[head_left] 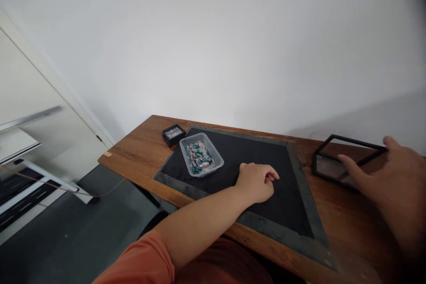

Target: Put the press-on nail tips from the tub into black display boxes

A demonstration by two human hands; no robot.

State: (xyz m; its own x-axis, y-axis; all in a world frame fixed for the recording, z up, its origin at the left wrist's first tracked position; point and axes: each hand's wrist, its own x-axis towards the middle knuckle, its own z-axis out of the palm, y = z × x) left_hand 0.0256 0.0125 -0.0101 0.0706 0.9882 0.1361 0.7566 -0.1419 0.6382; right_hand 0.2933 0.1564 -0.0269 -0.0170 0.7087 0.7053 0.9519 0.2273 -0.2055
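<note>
A black frame [329,166] appears to rest on the right of the wooden table [133,146], the handling seemingly just begun. The right hand [389,182] spreads thumb and fingers wide about it, contact unclear; the left hand [256,183] curls loosely over a dark mat [289,199], grip hidden. Farther left, colored pieces [199,157] sit unused in a tub [218,164].

- We seem to be in a workroom or office.
- We see a white wall [233,44] beyond the wooden table's [133,148] far edge.
- We see a black mat [289,186] between its edges.
</note>
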